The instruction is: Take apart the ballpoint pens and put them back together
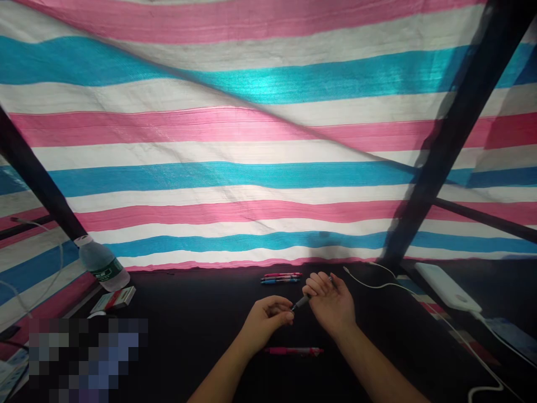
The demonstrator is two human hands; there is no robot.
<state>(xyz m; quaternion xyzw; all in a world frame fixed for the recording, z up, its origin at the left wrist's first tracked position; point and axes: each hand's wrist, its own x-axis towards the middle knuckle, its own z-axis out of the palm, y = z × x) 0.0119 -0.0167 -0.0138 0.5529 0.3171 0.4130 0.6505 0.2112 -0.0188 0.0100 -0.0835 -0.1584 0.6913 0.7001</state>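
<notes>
Dark pen [300, 303] was what I had up off the table [201, 302], pinched in my right hand [330, 305] at twelve o'clock from the pink pen [293, 351], my left hand [265, 323] narrowly closed on its other end.

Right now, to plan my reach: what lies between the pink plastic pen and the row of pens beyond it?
Your left hand and right hand, a slim dark pen between them, in the head view.

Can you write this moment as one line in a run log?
right hand: grips dark pen | left hand: at its tip | nearby: pink pen
</notes>
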